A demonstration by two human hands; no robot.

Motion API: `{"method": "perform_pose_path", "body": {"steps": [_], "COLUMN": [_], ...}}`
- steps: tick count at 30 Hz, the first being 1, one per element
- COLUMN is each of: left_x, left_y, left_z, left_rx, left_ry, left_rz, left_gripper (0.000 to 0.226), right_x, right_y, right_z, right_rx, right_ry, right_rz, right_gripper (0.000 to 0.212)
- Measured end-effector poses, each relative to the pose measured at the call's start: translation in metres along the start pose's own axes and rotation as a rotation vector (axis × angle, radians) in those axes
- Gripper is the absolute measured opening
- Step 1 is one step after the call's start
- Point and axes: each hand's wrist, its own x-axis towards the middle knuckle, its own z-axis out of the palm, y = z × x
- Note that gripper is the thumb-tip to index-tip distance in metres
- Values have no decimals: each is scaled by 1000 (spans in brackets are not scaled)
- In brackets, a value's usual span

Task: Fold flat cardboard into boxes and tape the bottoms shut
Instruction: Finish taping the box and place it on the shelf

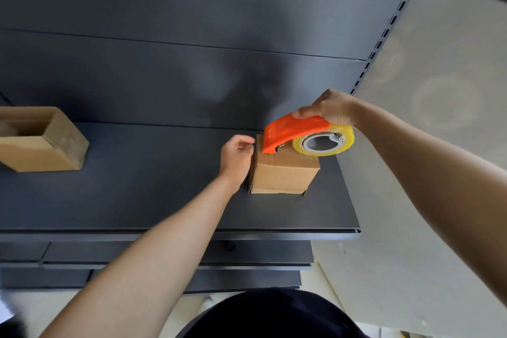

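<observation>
A small folded cardboard box stands on the dark shelf, toward its right end. My right hand grips an orange tape dispenser carrying a roll of clear yellowish tape. The dispenser's front edge rests on the box's top face near its left side. My left hand presses against the box's left side, thumb and fingers pinched at the upper left corner. Whether tape lies under those fingers cannot be made out.
A second cardboard box, open at the top, sits at the shelf's left end. A dark back panel rises behind the shelf. A slotted upright and a pale wall are on the right. Lower shelves project below.
</observation>
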Motion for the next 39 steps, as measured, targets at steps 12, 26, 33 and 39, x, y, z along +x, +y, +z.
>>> {"method": "perform_pose_path", "body": {"steps": [12,26,33,39], "left_x": [12,25,22,28], "left_y": [6,6,20,20], "left_z": [-3,-14,-13,-14], "left_rx": [166,482,514,600], "left_ry": [-436,-604,-668,-658], "left_rz": [41,160,211,170], "left_gripper": [48,89,74,88], "right_x": [2,3,-2,-8], "right_y": [1,17,27,48], "right_z": [-4,-14,-21,-32], "right_rx": [-36,29,10,30], "right_ry": [-30,-88,-133,-153], "right_rz": [-39,-78,-64,-43], "right_gripper": [43,41,64,56]}}
